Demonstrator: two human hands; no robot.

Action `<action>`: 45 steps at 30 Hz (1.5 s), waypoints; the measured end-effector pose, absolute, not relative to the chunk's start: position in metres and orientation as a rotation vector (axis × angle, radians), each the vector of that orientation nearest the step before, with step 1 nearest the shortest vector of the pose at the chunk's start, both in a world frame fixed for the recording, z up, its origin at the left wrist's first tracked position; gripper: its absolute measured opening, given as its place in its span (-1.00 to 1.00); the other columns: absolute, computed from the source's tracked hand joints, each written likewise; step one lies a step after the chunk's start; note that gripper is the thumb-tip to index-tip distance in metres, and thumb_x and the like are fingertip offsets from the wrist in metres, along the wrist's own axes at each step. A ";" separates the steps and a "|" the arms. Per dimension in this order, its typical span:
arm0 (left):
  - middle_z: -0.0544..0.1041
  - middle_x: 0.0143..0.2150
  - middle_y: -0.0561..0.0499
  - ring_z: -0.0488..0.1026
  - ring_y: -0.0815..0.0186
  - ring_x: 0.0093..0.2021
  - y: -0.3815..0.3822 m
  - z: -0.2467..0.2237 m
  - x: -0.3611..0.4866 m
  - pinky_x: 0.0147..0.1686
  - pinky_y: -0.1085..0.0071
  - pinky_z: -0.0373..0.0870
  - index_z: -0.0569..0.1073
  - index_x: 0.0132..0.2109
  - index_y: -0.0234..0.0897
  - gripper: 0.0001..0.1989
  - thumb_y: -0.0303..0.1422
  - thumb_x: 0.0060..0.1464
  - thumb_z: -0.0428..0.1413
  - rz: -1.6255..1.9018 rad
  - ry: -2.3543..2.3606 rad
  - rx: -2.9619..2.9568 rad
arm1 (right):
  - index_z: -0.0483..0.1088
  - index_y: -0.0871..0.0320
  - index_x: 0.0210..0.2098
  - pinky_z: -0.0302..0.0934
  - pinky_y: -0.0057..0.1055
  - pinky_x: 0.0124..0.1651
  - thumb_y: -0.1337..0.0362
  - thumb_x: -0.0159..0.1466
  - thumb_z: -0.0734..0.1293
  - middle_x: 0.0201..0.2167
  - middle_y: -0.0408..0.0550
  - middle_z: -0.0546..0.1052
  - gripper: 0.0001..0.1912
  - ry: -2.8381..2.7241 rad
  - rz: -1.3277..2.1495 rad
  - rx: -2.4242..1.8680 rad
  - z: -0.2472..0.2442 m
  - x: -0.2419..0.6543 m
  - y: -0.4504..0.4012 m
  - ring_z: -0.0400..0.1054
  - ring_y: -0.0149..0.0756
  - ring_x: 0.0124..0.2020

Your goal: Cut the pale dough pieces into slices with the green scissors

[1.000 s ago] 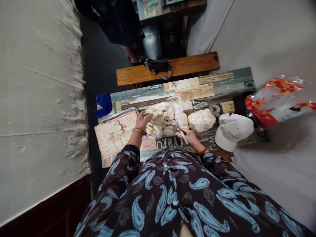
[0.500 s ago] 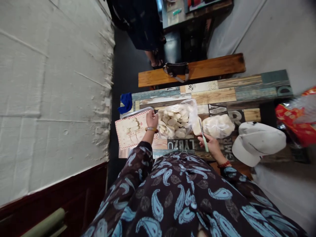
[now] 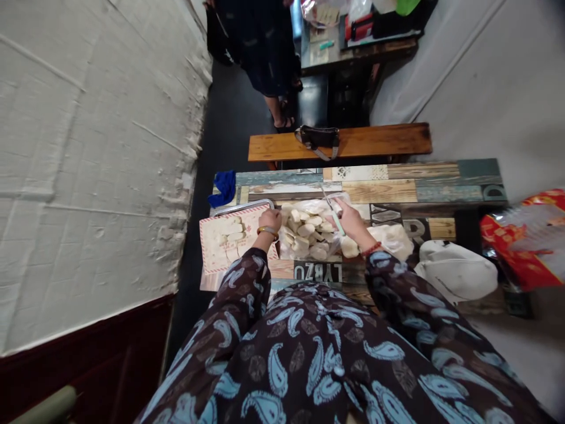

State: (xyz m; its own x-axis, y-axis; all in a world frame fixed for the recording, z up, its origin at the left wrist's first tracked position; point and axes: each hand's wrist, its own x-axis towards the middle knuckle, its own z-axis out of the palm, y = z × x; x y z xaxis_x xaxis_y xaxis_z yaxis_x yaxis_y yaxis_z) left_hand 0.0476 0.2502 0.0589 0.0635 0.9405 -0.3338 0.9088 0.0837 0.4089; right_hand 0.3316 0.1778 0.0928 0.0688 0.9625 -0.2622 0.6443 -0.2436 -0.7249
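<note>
A clear plastic bag (image 3: 306,205) lies on the table, filled with pale, oval slices (image 3: 309,227) of what looks like dough or rice cake. At its left edge is my left hand (image 3: 270,220), fingers curled closed against the plastic; the fingertips are partly hidden. My right hand (image 3: 351,221) is over the bag's right side, closed around the pale green handle of a small knife (image 3: 336,219). Its thin blade points up and away from me. Left of my left hand, a paper with a red striped border (image 3: 214,247) bears several pale slices (image 3: 235,235) in a cluster.
A metal tray (image 3: 247,206) shows behind the paper, with a blue cloth (image 3: 223,188) beyond. To the right are another bag of pale pieces (image 3: 399,240), a white cap (image 3: 459,271) and a red package (image 3: 529,235). A bench (image 3: 379,140) holds a purse (image 3: 320,136); a person (image 3: 265,53) stands behind.
My right hand, with the knife, has moved left and away from me, from beside the right-hand bag to over the bag of slices. My left hand stays at that bag's left edge.
</note>
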 end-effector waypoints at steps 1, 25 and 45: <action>0.56 -0.23 -0.20 0.47 0.05 -0.11 0.249 0.060 0.045 -0.07 0.21 0.34 0.57 -0.33 -0.27 -0.81 -0.40 0.07 0.04 0.088 1.882 1.811 | 0.20 0.30 0.35 0.33 -0.30 -0.14 0.05 0.21 0.40 -0.36 0.07 0.63 -0.18 -1.668 1.013 -1.945 0.089 0.326 0.192 0.51 -0.11 -0.28; 0.47 0.02 -0.27 0.34 -0.07 0.12 0.330 0.036 0.047 0.15 0.10 0.19 0.49 -0.04 -0.30 -0.65 -0.39 -0.04 0.23 0.085 1.795 1.840 | 0.48 0.14 -0.25 0.23 -0.40 -0.53 -0.07 0.18 0.35 -0.58 -0.10 0.51 -0.60 -1.094 1.055 -1.817 0.142 0.297 0.178 0.36 -0.29 -0.63; 0.49 -0.14 -0.01 0.45 0.32 -0.22 0.253 0.127 0.081 -0.17 0.39 0.42 0.42 -0.01 -0.25 -0.65 -0.41 0.01 0.11 0.504 0.899 1.868 | 0.50 0.18 -0.22 0.24 -0.52 -0.56 -0.03 0.18 0.37 -0.56 -0.16 0.51 -0.61 -1.083 0.974 -1.673 0.150 0.275 0.249 0.38 -0.40 -0.63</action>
State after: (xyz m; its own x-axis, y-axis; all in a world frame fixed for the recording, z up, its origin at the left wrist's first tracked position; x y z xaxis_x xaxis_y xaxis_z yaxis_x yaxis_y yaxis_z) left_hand 0.0805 0.2527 0.1271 0.6421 0.7656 -0.0397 0.3663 -0.2609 0.8932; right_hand 0.2751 0.2485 0.1496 0.3085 0.9406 -0.1417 0.2402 -0.2212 -0.9452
